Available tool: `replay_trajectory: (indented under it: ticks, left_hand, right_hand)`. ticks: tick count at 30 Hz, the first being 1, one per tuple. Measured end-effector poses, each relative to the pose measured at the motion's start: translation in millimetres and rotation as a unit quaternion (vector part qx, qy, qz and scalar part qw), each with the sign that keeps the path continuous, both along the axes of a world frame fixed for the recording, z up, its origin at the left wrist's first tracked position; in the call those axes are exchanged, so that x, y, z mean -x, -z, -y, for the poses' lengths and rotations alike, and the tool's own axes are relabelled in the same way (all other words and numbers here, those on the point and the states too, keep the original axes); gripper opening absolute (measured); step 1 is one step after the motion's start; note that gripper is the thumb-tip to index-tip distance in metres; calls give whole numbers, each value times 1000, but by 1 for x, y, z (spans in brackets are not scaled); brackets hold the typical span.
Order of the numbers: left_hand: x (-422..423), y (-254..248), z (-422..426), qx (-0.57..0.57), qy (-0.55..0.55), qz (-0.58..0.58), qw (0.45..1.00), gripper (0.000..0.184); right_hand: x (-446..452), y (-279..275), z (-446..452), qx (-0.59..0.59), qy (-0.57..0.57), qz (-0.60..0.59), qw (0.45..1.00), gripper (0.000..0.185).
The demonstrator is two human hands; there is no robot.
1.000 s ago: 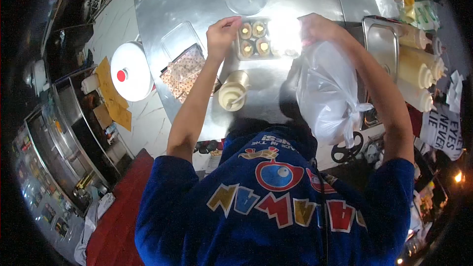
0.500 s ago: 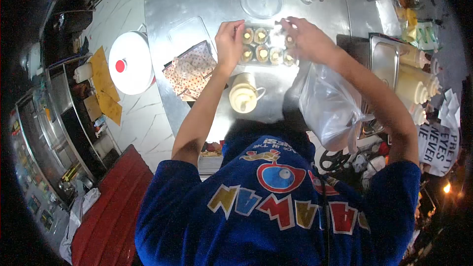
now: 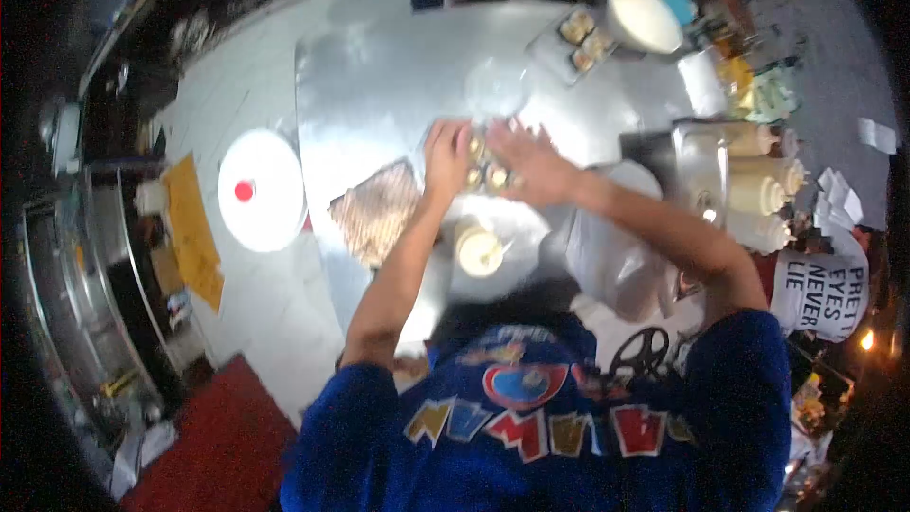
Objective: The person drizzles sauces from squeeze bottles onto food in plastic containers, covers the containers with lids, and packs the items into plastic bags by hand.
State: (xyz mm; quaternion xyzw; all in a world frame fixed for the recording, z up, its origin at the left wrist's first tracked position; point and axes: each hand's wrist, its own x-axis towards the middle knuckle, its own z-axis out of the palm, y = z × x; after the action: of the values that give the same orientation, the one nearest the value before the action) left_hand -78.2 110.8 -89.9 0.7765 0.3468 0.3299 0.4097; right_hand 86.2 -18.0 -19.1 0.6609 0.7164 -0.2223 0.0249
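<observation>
A small clear tray of rolls with pale yellow tops [image 3: 488, 175] sits on the steel table, partly hidden by my hands. My left hand [image 3: 449, 156] is against its left side, fingers close together; what they grip is blurred. Over the tray's right part lies my right hand [image 3: 533, 159], its fingers spread and smeared by motion. Just below the tray stands a squeeze bottle of pale sauce [image 3: 479, 251]. A patterned sheet or box [image 3: 377, 213] lies left of my left forearm.
A white round lid with a red knob [image 3: 261, 190] is at the left. A plastic bag [image 3: 621, 251] lies right of the bottle. Sauce bottles [image 3: 758, 185] stand beside a metal pan [image 3: 700, 166]. Another tray of rolls [image 3: 580, 43] and a white bowl [image 3: 645, 17] are farther back.
The camera view has shifted, so the table appears lower. My right hand has moved leftward over the tray. The gloved hand near the back tray is no longer in view.
</observation>
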Motion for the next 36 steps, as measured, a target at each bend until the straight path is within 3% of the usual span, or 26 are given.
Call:
replay_trajectory:
  ticks: [8, 9, 12, 14, 17, 20, 23, 32, 36]
  left_hand:
    - [-1, -2, -3, 21, 12, 28, 999, 20]
    - [-2, 3, -6, 6, 26, 42, 999, 20]
    - [-6, 12, -9, -22, 35, 65, 997, 20]
    - [-11, 8, -1, -38, -3, 76, 996, 20]
    - [-8, -10, 9, 192, -42, 71, 978, 22]
    - [-8, -11, 5, 189, -19, 39, 981, 23]
    - [-15, 2, 2, 35, -26, 95, 995, 23]
    - [-14, -5, 1, -40, 21, 39, 998, 27]
    - [-16, -9, 2, -32, 34, 30, 998, 26]
  right_hand:
    - [16, -32, -18, 69, -1, 60, 996, 116]
    - [15, -40, -21, 31, -23, -26, 999, 118]
    - [22, -10, -29, -45, -17, -103, 993, 121]
    - [20, -6, -30, -7, -9, -69, 998, 122]
    - [28, -11, -34, 50, 29, -53, 997, 124]
    - [33, -19, -40, 89, 38, -26, 995, 128]
    - [38, -17, -48, 99, 46, -1, 994, 129]
    - [43, -4, -47, 60, 45, 21, 997, 128]
    - [32, -17, -37, 8, 62, -96, 993, 119]
